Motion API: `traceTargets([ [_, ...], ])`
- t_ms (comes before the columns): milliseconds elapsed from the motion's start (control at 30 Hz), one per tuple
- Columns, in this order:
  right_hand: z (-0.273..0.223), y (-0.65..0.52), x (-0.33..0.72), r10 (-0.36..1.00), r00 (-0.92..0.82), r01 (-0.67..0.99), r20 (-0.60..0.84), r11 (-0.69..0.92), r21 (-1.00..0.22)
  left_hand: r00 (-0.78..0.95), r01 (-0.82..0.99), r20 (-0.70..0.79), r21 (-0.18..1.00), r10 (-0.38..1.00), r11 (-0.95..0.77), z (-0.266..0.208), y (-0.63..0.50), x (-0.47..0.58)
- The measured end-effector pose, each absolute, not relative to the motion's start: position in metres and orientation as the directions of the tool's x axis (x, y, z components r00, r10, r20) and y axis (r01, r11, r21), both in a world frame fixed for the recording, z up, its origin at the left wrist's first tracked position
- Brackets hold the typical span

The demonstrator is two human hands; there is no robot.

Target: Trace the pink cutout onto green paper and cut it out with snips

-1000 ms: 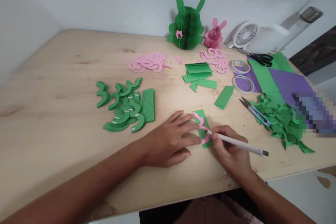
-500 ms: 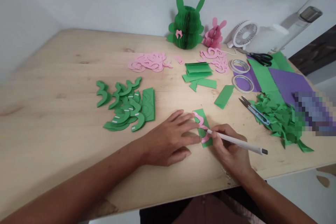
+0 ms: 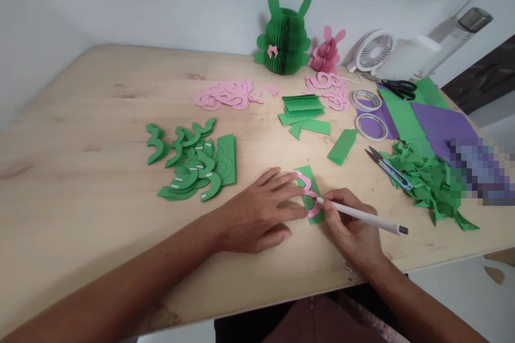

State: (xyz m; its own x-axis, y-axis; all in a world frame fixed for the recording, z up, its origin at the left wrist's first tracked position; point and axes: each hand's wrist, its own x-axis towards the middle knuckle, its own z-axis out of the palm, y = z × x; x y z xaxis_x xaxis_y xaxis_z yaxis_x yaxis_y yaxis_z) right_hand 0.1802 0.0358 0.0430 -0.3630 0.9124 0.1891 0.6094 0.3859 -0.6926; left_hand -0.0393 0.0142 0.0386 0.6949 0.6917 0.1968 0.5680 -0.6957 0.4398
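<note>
Pen [image 3: 362,216] slightly shifted, clamped in right grip [image 3: 357,235], splayed left hand [image 3: 255,214] partly over pink template [image 3: 307,183], snips [image 3: 389,168] rightward

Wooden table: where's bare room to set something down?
The wooden table is barest left of the green wavy cutouts. A smaller patch lies between the outlined green card and the folded green strips. The right side is crowded with thread snips, green scraps, tape rolls and purple sheets. The left hand and right hand, with pen, crowd the near middle.

Lower centre: left hand [image 3: 259,214] spread over pink template [image 3: 308,184] on green card [image 3: 308,202]; right hand [image 3: 356,233] grips white pen [image 3: 362,216]. Upper centre: green paper figure [image 3: 286,37].
</note>
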Motion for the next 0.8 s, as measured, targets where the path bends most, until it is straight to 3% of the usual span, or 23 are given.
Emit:
traceTargets([
  [800, 0.0425, 0.0362, 0.1796, 0.911, -0.368, 0.609, 0.186, 0.387, -0.692, 0.711, 0.59, 0.164, 0.39, 0.684, -0.707, 0.0383, 0.0133, -0.0391],
])
